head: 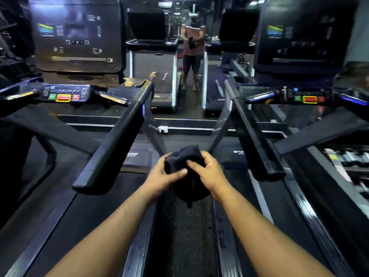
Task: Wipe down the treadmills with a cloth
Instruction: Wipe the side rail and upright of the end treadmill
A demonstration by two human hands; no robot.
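While you stood between two treadmills, your left hand and right hand gripped the dark cloth. It was bunched, its long axis running roughly vertical, tail hanging downward.

Dim gym room, low light, bluish glow at top right corner. Mirror wall straight ahead, reflecting a row of machines and a standing person. White wall socket low at the base of the mirror, on a pale strip running along the wall's foot. Floor in the aisle is dark, speckled rubber, running from the near edge up to the mirror. Rack of pale, blurred items at far right edge; contents cannot be made out. Dark shelving or equipment at upper left corner, too murky to identify.
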